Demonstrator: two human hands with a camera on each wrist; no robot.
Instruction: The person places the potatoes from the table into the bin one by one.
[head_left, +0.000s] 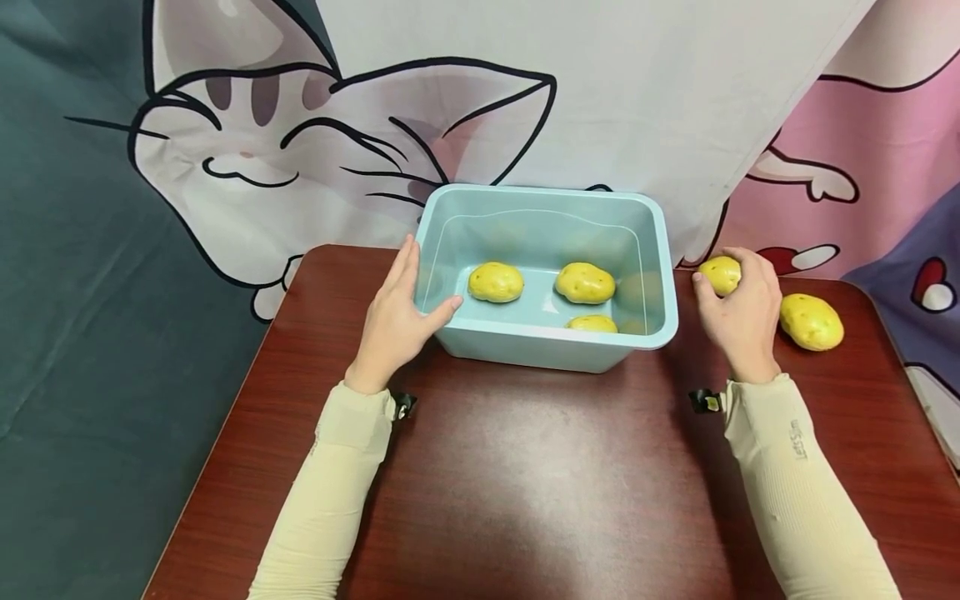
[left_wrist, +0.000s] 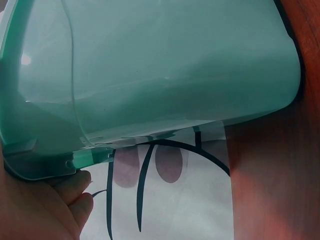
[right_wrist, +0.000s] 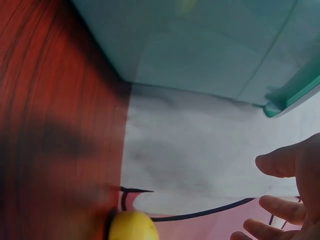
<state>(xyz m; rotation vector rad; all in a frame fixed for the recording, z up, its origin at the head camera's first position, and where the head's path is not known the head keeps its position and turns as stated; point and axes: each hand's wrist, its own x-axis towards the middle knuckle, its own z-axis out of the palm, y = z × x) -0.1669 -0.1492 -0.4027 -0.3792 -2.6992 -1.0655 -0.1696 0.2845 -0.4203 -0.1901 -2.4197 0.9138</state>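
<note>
A light blue plastic bin [head_left: 525,342] stands on the table with three yellow potatoes inside: one on the left [head_left: 496,282], one on the right [head_left: 585,283], and a third [head_left: 592,323] partly hidden by the front wall. My left hand [head_left: 397,321] rests against the bin's left front corner, fingers straight along the side and thumb over the rim; the left wrist view has its fingertips right at the rim. To the right of the bin, my right hand [head_left: 742,312] hovers at a potato [head_left: 720,275], thumb and fingers spread apart. Another potato [head_left: 812,322] lies just right of that hand.
The dark red wooden table [head_left: 525,467] ends at a cloth backdrop [head_left: 637,108] printed with cartoon cats, close behind the bin. A dark green cloth [head_left: 97,333] hangs past the table's left edge.
</note>
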